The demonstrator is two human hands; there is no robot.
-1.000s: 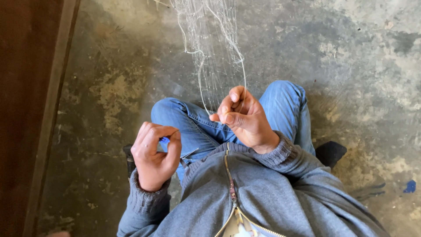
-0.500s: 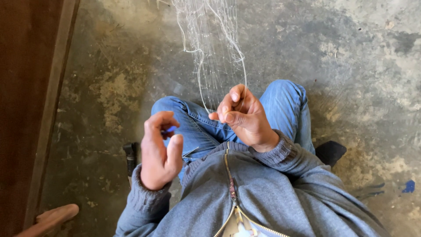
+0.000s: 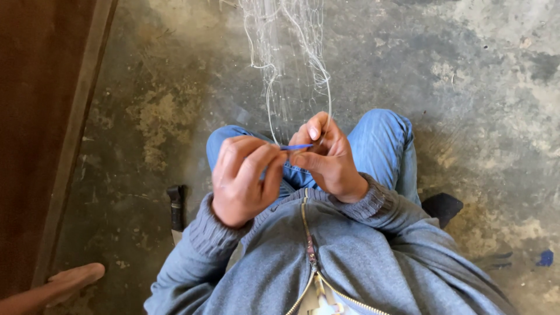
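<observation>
Both hands meet above the knees: the left hand [image 3: 244,179] pinches a thin blue needle [image 3: 296,147], its tip touching the right hand [image 3: 328,157]. That hand's fingers are closed on pale netting [image 3: 286,52] (fine mesh) hanging over the concrete floor [image 3: 466,76].

White net [image 3: 286,52], blue needle [image 3: 296,147], blue jeans [image 3: 379,146], mottled grey floor [image 3: 455,76].
</observation>
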